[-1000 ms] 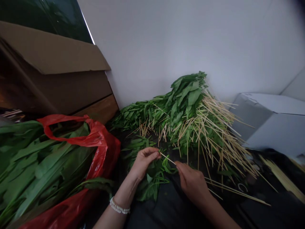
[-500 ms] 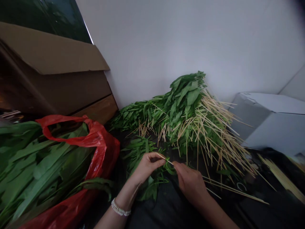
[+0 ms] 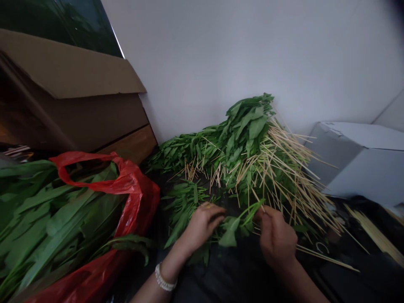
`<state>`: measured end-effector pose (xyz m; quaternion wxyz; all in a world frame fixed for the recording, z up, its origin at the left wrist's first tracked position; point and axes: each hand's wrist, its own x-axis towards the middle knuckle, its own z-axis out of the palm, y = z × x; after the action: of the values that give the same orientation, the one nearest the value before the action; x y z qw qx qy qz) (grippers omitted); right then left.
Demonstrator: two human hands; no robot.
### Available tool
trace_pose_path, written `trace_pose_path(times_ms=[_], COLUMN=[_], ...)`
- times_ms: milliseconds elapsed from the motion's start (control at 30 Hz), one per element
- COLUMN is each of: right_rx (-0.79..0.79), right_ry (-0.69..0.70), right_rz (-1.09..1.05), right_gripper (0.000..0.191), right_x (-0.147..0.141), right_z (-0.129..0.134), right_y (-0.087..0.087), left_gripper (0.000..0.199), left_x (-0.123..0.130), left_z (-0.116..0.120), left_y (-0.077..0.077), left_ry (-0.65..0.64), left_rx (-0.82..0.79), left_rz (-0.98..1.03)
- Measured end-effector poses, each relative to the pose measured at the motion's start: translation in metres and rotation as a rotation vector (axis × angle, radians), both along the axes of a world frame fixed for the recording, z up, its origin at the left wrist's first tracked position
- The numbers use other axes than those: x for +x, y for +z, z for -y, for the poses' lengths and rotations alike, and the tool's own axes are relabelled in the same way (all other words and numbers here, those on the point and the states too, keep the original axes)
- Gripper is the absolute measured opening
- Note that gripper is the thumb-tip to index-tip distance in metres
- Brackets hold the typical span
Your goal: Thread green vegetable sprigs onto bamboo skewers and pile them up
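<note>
My right hand point(image 3: 278, 237) is closed on a thin wooden skewer point(image 3: 256, 197) whose tip pokes up past the fingers. Green leafy stems point(image 3: 249, 216) hang on the skewer to the left of that hand, with a broad leaf point(image 3: 230, 231) drooping below. My left hand point(image 3: 203, 225) is off the skewer, its thumb and fingers a little apart and nothing visible between them. Under and beside it lies a small heap of loose greens point(image 3: 181, 206) on the black surface point(image 3: 221, 280).
Skewered greens point(image 3: 249, 122) are piled against the white wall, their sticks point(image 3: 293, 176) fanning rightward. On the left is a red plastic bag point(image 3: 139, 193) of long leaves point(image 3: 57, 227) below a cardboard box point(image 3: 94, 80). Far right are a white box point(image 3: 366, 164) and bare skewers point(image 3: 374, 233).
My hands have drawn apart. The right moved right with the skewer and greens. The left let go of the greens and now sits over the loose leaves.
</note>
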<state>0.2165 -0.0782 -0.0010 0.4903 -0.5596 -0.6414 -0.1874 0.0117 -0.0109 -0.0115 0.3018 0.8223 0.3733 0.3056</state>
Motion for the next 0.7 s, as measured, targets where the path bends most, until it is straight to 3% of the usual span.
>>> trace_pose_path(times_ms=[67,167,367,433,500,600,700], right_rx=[-0.003,-0.02,-0.038,-0.042,-0.05,-0.075,-0.102], right_ry=[-0.008,0.017,0.087,0.104,0.134,0.229,0.289], right_rz=[-0.007,-0.001,0.0,0.008,0.023,0.052,0.067], right_gripper=[0.025,0.023,0.021,0.021,0.022,0.022,0.023], right_x=[0.0,-0.001,-0.001,-0.001,-0.001,-0.004,-0.009], right_z=[0.001,0.001,0.001,0.0,-0.001,-0.002,-0.003], right_y=[0.001,0.001,-0.007,-0.009,-0.01,-0.008,-0.007], left_gripper=[0.024,0.026,0.013,0.014,0.019,0.02,0.034], left_x=[0.004,0.009,0.01,0.006,0.001,-0.007,-0.011], left_z=[0.005,0.01,0.008,0.004,-0.001,-0.011,-0.016], left_y=[-0.003,-0.007,-0.009,-0.007,-0.006,-0.003,0.002], left_ry=[-0.066,-0.065,-0.058,-0.031,0.075,0.32,0.431], left_rx=[0.104,0.162,0.149,0.124,0.049,-0.229,-0.507], left_rz=[-0.178,-0.342,-0.336,-0.208,-0.007,0.378,0.721])
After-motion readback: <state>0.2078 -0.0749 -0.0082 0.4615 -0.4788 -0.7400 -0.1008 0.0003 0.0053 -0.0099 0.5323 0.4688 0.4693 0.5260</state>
